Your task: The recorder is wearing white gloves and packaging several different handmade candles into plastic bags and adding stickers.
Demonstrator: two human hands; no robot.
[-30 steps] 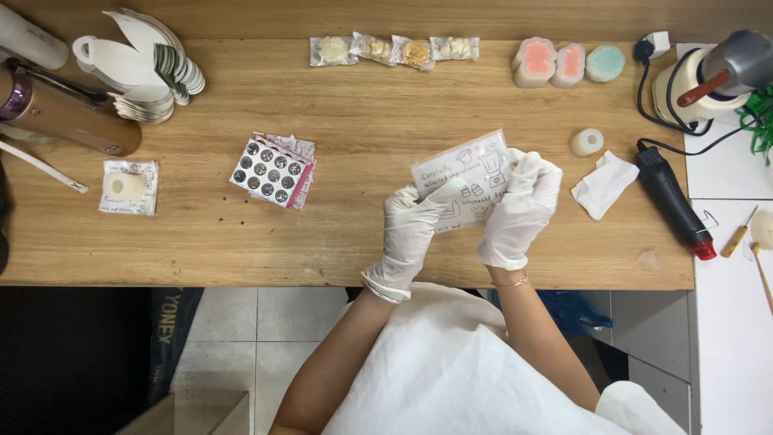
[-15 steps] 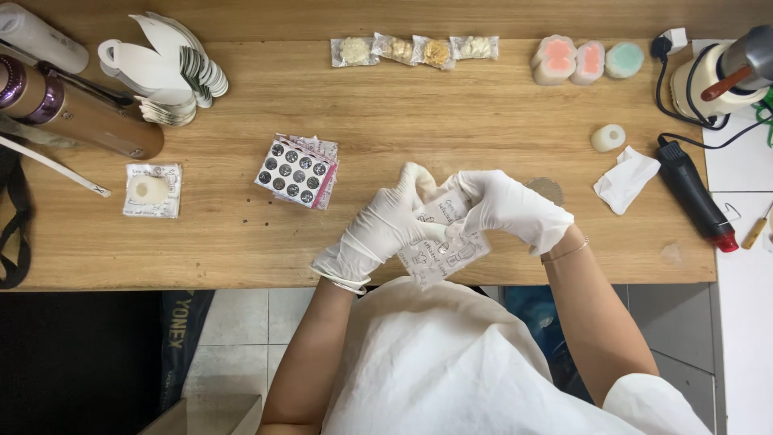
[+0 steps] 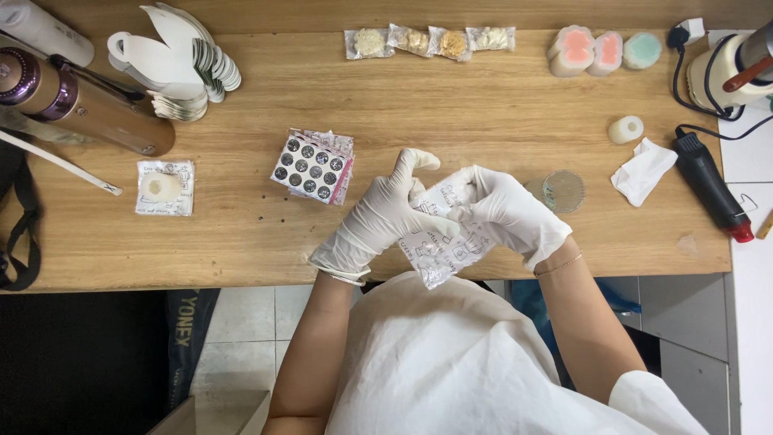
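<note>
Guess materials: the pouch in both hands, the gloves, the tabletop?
Pouch: thin clear plastic film, likely; glossy, crinkled, printed. Gloves on left hand and right hand: white latex or nitrile, probably; tight, matte, wrinkled. Tabletop: wood or wood laminate; grain lines, light satin sheen.

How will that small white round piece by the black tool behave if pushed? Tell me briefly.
The small white round piece looks short and rounded, so it may roll or skid across the wooden table. It seems light for its size. Its smooth surface could be slippery in the gloved right hand.

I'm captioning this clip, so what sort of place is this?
Probably a small handmade-goods packing bench: gloved hands, left hand and right hand, hold a printed clear pouch, beside bagged pieces and a heat gun.
</note>
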